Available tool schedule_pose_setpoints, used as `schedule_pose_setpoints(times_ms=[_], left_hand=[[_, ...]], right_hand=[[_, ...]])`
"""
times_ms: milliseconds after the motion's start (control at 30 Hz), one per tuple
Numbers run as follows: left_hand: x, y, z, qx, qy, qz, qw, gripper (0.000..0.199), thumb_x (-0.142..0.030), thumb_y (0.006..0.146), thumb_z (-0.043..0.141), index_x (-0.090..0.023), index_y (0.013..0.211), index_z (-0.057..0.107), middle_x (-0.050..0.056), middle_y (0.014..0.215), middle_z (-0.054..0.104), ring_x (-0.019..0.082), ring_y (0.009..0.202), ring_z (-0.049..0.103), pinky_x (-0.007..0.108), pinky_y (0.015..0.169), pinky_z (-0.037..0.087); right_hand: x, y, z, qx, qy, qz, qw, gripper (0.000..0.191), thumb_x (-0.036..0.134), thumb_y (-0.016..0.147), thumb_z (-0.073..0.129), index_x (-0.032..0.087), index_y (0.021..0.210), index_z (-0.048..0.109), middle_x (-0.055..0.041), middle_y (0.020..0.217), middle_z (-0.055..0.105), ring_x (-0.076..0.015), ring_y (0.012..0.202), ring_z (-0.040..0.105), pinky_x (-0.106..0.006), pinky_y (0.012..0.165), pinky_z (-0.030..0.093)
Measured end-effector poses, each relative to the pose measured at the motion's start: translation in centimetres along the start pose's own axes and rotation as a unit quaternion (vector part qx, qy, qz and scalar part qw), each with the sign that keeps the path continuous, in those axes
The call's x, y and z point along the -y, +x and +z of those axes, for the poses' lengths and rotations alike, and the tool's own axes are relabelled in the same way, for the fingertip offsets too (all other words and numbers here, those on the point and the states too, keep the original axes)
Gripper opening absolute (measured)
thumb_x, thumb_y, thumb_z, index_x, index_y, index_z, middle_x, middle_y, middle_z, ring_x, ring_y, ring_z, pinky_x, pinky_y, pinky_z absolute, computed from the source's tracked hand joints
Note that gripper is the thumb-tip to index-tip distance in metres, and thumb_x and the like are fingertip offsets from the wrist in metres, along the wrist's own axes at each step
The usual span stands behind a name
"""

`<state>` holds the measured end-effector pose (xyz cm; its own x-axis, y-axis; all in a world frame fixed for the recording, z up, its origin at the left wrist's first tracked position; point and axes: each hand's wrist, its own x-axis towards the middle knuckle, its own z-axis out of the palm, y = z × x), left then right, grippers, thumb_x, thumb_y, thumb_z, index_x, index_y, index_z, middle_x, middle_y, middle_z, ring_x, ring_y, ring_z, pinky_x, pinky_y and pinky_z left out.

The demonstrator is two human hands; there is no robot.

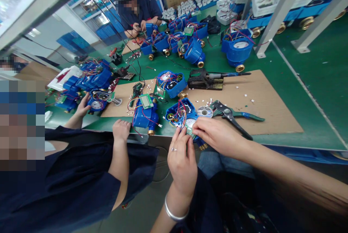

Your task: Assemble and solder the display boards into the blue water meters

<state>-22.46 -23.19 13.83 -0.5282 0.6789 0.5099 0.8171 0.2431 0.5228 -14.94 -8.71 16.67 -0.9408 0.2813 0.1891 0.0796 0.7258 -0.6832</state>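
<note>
Between my hands is a small green circuit board (190, 127), joined by thin coloured wires to an opened blue water meter (176, 109) at the bench's front edge. My left hand (182, 157), with a ring and a bangle, pinches the board from the near side. From the right, the fingertips of my right hand (217, 133) close on the board's other edge. Part of the board is hidden behind my fingers. A solder reel (204, 112) lies just beyond my right hand, touching or close to the meter. Green-handled pliers (231, 113) rest to its right.
A soldering iron (214, 75) lies on its stand on the cardboard sheet (272, 106). More opened blue meters (171, 83) stand ahead. A co-worker's hand (121, 130) is at my left, near a meter with a display board (146, 101). Metal posts (282, 12) rise at right.
</note>
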Motion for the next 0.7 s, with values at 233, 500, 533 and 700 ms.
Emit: schedule_pose_setpoints(times_ms=[233,500,533,700], left_hand=[[-0.11,0.11,0.11,-0.009,0.005,-0.024,1.0,0.024,-0.011,0.09,0.053,-0.018,0.112,0.059,0.006,0.123,0.063,0.019,0.124,0.051,0.036,0.102,0.045],[-0.43,0.22,0.15,-0.001,-0.019,-0.046,0.999,0.016,-0.013,0.09,0.053,-0.019,0.103,0.06,0.006,0.124,0.062,0.02,0.126,0.049,0.038,0.104,0.043],[-0.44,0.24,0.14,-0.001,-0.023,-0.049,0.999,0.015,-0.013,0.09,0.053,-0.019,0.102,0.06,0.006,0.124,0.062,0.02,0.126,0.049,0.039,0.104,0.043],[-0.64,0.56,0.07,0.011,-0.061,-0.087,0.994,0.015,-0.015,0.092,0.049,-0.02,0.101,0.06,0.006,0.124,0.061,0.02,0.126,0.048,0.042,0.105,0.042]], right_hand=[[-0.35,-0.38,-0.03,-0.001,-0.035,-0.024,0.999,0.019,0.02,0.097,0.043,0.012,0.088,0.058,-0.0073,0.087,0.06,-0.0189,0.083,0.055,-0.03,0.072,0.041],[-0.49,-0.22,-0.22,-0.005,-0.01,-0.02,1.0,0.019,0.02,0.097,0.044,0.012,0.086,0.058,-0.007,0.086,0.061,-0.0177,0.082,0.055,-0.029,0.072,0.041],[-0.52,-0.21,-0.21,-0.007,-0.008,-0.02,1.0,0.02,0.02,0.097,0.044,0.012,0.086,0.058,-0.0069,0.085,0.061,-0.0175,0.082,0.055,-0.029,0.071,0.041],[-0.66,-0.32,-0.21,-0.016,0.006,-0.019,1.0,0.019,0.02,0.097,0.043,0.014,0.085,0.057,-0.0057,0.085,0.06,-0.0166,0.08,0.055,-0.028,0.07,0.04]])
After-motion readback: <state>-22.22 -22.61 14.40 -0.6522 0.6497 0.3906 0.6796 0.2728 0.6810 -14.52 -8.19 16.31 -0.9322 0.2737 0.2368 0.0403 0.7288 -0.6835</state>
